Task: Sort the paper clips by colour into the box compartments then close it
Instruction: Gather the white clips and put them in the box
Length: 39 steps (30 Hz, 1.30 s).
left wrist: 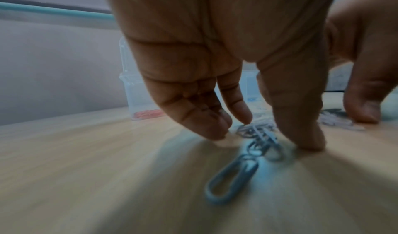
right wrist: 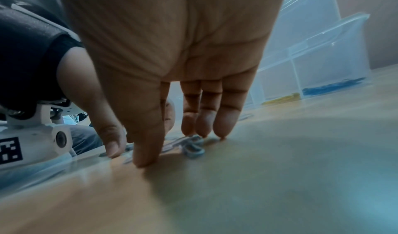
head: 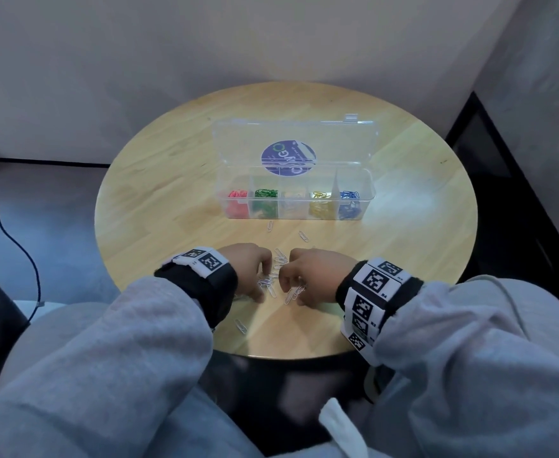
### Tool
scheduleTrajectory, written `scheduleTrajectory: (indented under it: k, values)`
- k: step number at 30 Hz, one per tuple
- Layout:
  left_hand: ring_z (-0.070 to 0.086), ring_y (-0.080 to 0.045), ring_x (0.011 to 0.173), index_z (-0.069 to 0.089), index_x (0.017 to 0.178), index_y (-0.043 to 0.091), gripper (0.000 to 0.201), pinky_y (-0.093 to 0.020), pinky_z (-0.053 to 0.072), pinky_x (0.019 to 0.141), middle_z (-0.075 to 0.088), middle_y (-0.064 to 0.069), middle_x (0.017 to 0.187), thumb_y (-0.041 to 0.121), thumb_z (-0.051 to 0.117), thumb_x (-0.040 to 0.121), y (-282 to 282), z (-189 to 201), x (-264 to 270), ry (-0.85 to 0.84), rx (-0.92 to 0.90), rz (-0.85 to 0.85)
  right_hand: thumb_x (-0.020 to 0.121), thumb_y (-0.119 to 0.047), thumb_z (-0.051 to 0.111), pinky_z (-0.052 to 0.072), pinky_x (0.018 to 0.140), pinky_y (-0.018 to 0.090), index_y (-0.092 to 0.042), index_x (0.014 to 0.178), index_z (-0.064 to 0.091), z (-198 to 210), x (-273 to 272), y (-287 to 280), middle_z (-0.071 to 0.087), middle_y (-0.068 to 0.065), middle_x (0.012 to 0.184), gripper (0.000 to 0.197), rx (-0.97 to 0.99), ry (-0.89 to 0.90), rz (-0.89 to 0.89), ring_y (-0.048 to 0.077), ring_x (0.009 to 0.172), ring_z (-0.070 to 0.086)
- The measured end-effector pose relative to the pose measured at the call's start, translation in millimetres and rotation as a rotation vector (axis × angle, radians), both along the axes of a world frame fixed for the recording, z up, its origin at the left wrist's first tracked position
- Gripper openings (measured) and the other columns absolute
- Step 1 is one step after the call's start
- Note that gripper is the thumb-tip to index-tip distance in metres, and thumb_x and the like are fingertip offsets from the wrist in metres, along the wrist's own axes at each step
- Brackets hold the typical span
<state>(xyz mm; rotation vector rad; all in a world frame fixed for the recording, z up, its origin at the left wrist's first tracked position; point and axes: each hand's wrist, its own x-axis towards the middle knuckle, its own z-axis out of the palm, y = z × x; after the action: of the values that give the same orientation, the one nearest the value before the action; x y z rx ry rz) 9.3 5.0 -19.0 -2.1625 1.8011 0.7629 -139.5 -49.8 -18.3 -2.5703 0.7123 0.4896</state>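
Note:
A clear box (head: 369, 193) stands open mid-table, lid (head: 294, 143) tipped back. Its compartments hold red (head: 237, 201), green (head: 266, 200), white (head: 293, 203), yellow (head: 321, 201) and blue clips (head: 349, 201). Loose white clips (head: 273, 282) lie in a small pile near the front edge. My left hand (head: 248, 266) and right hand (head: 307, 272) arch over that pile, side by side. In the left wrist view, the left hand (left wrist: 258, 132) sets its thumb and fingertips on the wood either side of the clips (left wrist: 256, 135). The right hand (right wrist: 174, 145) does the same with straight fingers around the clips (right wrist: 191, 149).
The round wooden table (head: 172, 180) sits against a pale wall. Stray white clips lie apart from the pile: one (head: 269, 225) and another (head: 303, 236) in front of the box, and a third (head: 241, 325) by my left wrist. A dark cable (head: 23, 252) runs over the floor on the left.

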Motion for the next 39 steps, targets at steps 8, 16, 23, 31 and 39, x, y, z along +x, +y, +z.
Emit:
scheduleTrajectory:
  k: [8,16,23,31,39]
  values:
    - [0.049,-0.016,0.081,0.064,0.102,0.015,0.025,-0.024,0.036,0.068,0.053,0.006,0.084,0.015,0.069,0.078,-2.0,3.3,5.8,-0.038,0.011,-0.038,0.083,-0.013,0.062,0.041,0.068,0.027,-0.018,0.075,0.057,3.2,5.2,-8.4,0.053,-0.001,0.092,0.011,-0.019,0.068,-0.033,0.017,0.084,0.05]
    - [0.05,-0.017,0.079,0.054,0.084,0.023,0.014,-0.02,0.031,0.051,0.056,0.005,0.087,0.021,0.067,0.078,-1.2,2.3,2.1,-0.064,0.02,-0.039,0.083,-0.012,0.055,0.033,0.053,0.019,-0.024,0.062,0.042,0.0,2.0,-11.0,0.046,-0.008,0.068,0.028,-0.016,0.101,-0.114,0.017,0.078,0.049]
    - [0.049,-0.018,0.076,0.052,0.079,0.02,0.007,-0.022,0.032,0.051,0.053,0.004,0.08,0.02,0.06,0.079,1.3,1.7,-2.5,-0.067,-0.014,-0.005,0.083,-0.015,0.052,0.041,0.062,0.025,-0.02,0.06,0.045,10.8,-16.2,-23.8,0.052,-0.006,0.065,0.025,0.136,-0.061,-0.384,0.014,0.067,0.05]
    - [0.053,-0.016,0.078,0.054,0.077,0.022,0.007,-0.021,0.036,0.056,0.057,0.005,0.081,0.019,0.059,0.08,-0.8,5.5,3.4,0.017,-0.027,0.068,0.088,0.01,0.042,0.055,0.069,0.035,-0.008,0.072,0.044,13.0,-31.3,-38.3,0.06,0.015,0.072,0.024,0.739,-0.334,-0.771,0.022,0.059,0.057]
    - [0.046,-0.018,0.051,0.045,0.069,0.008,0.024,-0.016,0.045,0.042,0.05,-0.011,0.066,0.0,0.036,0.09,1.2,19.5,16.6,0.818,-0.046,0.73,0.077,-0.032,0.069,0.045,0.064,0.024,-0.021,0.092,0.054,10.6,-30.4,-25.1,0.057,-0.006,0.082,0.023,0.225,0.067,-0.425,0.011,0.072,0.054]
